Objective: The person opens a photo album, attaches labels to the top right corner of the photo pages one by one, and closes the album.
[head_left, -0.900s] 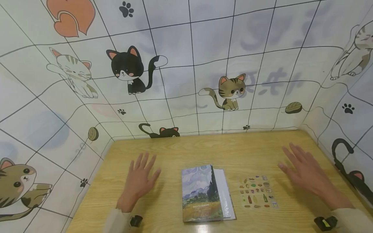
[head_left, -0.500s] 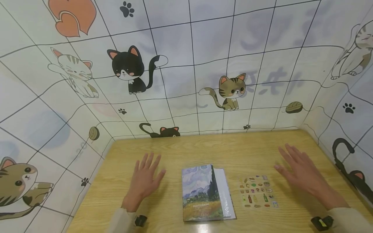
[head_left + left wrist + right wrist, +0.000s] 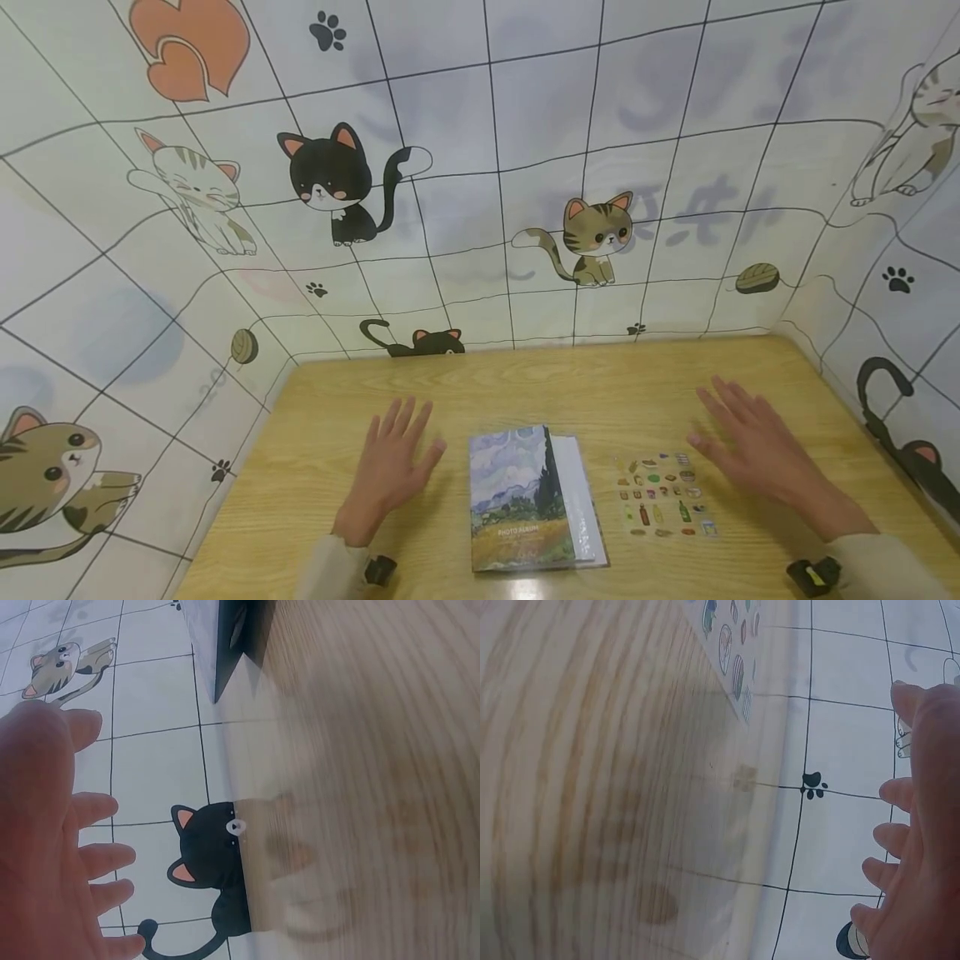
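Observation:
A photo album (image 3: 517,500) with a painted landscape cover lies on the wooden table, its cover a little raised so a white page (image 3: 583,500) shows at its right side. To its right is a clear sticker sheet (image 3: 660,496) printed with small food and bottle pictures. My left hand (image 3: 393,471) hovers left of the album, fingers spread and holding nothing. Beyond the sheet's right edge my right hand (image 3: 761,450) is held above the table in the same way, fingers extended. Both wrist views show the palms apart from the tabletop.
The glossy table (image 3: 525,383) meets a wall (image 3: 465,200) at the back, with side walls left and right. White wall covering carries cat drawings and a grid. Black straps with small devices (image 3: 813,575) sit at both wrists.
Both hands have drifted inward, the left one to the right and the right one to the left. The album and sticker sheet stay where they were.

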Demonstrator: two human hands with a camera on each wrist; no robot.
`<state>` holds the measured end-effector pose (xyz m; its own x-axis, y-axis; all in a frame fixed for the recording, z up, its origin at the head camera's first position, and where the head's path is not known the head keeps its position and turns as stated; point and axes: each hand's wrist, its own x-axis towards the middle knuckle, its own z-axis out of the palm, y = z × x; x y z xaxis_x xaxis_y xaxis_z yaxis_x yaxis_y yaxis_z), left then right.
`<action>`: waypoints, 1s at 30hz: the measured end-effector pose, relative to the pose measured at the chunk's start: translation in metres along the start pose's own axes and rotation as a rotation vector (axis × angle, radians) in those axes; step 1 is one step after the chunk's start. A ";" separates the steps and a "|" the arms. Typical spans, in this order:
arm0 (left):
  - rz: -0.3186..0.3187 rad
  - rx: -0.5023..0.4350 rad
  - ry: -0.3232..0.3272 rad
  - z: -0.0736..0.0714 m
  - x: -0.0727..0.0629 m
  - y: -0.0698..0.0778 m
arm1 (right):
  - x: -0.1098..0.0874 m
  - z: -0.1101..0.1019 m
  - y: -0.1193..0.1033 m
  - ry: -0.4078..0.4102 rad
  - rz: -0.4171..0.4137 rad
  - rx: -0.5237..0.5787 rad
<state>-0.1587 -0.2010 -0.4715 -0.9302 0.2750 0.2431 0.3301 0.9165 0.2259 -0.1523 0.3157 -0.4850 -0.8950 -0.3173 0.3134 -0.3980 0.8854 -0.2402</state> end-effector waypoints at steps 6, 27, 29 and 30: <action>0.015 -0.026 -0.010 0.004 0.002 0.011 | 0.003 0.006 -0.009 0.008 -0.032 0.019; 0.102 -0.063 -0.098 0.022 0.009 0.048 | 0.014 0.024 -0.046 -0.071 -0.161 0.097; 0.108 -0.064 -0.097 0.023 0.009 0.052 | 0.015 0.026 -0.052 -0.087 -0.175 0.114; 0.108 -0.071 -0.097 0.023 0.009 0.055 | 0.016 0.026 -0.055 -0.097 -0.185 0.118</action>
<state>-0.1527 -0.1418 -0.4787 -0.8987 0.4006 0.1784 0.4362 0.8582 0.2705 -0.1502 0.2532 -0.4910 -0.8174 -0.5067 0.2741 -0.5729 0.7648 -0.2946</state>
